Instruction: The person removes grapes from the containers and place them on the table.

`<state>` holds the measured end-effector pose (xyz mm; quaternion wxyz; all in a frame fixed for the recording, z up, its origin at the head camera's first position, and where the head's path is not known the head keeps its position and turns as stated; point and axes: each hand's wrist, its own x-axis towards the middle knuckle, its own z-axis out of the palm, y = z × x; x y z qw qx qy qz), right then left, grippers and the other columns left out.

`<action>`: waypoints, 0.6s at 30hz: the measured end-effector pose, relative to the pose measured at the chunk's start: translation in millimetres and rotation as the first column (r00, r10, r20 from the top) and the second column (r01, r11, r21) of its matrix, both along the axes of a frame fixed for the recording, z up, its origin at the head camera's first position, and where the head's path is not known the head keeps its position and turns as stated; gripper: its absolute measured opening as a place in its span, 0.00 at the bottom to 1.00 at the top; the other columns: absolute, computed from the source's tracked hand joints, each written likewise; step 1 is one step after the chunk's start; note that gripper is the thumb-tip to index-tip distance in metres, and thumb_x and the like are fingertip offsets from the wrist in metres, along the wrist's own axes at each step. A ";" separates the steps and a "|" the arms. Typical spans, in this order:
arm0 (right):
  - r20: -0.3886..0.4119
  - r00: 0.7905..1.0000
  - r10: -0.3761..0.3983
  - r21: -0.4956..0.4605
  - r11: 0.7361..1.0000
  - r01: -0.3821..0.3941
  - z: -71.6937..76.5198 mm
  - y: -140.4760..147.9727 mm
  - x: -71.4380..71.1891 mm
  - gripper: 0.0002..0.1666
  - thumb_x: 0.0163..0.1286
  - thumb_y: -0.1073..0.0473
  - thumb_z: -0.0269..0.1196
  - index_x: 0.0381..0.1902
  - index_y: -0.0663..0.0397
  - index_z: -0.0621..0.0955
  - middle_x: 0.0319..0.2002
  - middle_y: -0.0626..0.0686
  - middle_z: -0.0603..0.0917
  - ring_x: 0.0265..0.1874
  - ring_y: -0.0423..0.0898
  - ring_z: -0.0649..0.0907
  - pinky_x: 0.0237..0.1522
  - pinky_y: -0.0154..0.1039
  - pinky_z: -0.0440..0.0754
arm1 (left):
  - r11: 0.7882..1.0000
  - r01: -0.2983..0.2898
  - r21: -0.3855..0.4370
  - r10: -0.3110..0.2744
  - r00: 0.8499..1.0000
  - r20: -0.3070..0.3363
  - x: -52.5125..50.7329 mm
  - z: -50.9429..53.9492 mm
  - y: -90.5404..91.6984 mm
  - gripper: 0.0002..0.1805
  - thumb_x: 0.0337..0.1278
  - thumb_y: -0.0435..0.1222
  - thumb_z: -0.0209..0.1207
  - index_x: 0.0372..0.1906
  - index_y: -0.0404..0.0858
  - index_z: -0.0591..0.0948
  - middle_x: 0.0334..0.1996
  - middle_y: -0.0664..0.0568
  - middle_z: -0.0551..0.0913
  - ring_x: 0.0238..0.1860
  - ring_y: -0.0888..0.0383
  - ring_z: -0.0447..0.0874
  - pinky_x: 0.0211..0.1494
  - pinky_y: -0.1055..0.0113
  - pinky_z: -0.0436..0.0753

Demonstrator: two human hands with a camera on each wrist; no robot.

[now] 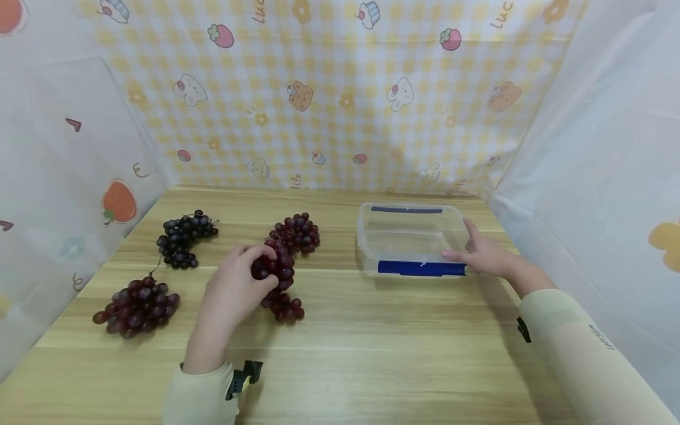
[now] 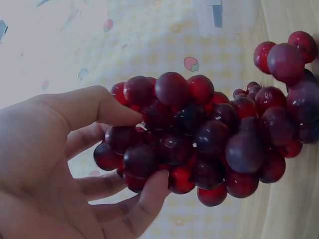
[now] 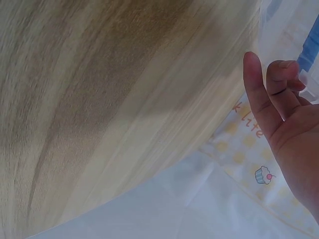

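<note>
In the head view my left hand [image 1: 236,289] grips a bunch of dark red grapes [image 1: 284,265] at the middle of the table, with thumb and fingers around its near side. The left wrist view shows that left hand [image 2: 84,164] with its fingertips among the grapes [image 2: 184,144]. A further red cluster [image 1: 300,233] lies just behind; whether it belongs to the same bunch I cannot tell. My right hand [image 1: 491,254] holds the right side of a clear plastic box [image 1: 366,260] with blue latches, thumb over its rim. Only part of the right hand's [image 3: 294,119] hold shows in the right wrist view.
On the left of the wooden table [image 1: 350,366] lie a black grape bunch [image 1: 183,239] and, nearer, another red grape bunch [image 1: 138,307]. The box has no lid on top. A checked cloth [image 1: 329,118] hangs behind, with white cloth [image 1: 600,153] at the right.
</note>
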<state>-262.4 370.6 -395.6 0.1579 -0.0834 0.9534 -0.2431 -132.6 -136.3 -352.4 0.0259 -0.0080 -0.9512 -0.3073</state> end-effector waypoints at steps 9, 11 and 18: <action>-0.001 1.000 -0.010 -0.016 1.000 0.010 -1.3 -0.4 -0.5 0.78 0.72 0.26 0.63 0.83 0.54 0.20 0.73 0.85 0.64 0.38 0.49 0.88 0.60 0.63 0.82 | 0.975 0.177 -0.132 -0.173 0.984 0.038 8.6 -16.2 11.8 0.26 0.66 0.37 0.67 0.69 0.50 0.83 0.74 0.40 0.77 0.73 0.29 0.71 0.69 0.28 0.75; -0.003 1.000 -0.015 -0.020 1.000 0.015 -1.4 -0.7 -0.9 0.78 0.72 0.25 0.63 0.83 0.53 0.21 0.73 0.85 0.64 0.38 0.49 0.88 0.61 0.63 0.82 | 0.962 0.216 -0.165 -0.210 0.976 0.055 11.4 -20.4 14.7 0.25 0.65 0.38 0.69 0.67 0.51 0.84 0.73 0.43 0.79 0.72 0.30 0.71 0.70 0.28 0.74; 0.000 1.000 -0.013 -0.027 1.000 0.013 -0.7 0.0 0.3 0.78 0.72 0.26 0.63 0.83 0.54 0.20 0.72 0.86 0.64 0.37 0.50 0.88 0.59 0.62 0.83 | 0.940 0.287 -0.184 -0.280 0.958 0.062 17.7 -25.1 22.0 0.09 0.62 0.44 0.73 0.47 0.56 0.92 0.68 0.51 0.84 0.74 0.34 0.70 0.69 0.23 0.71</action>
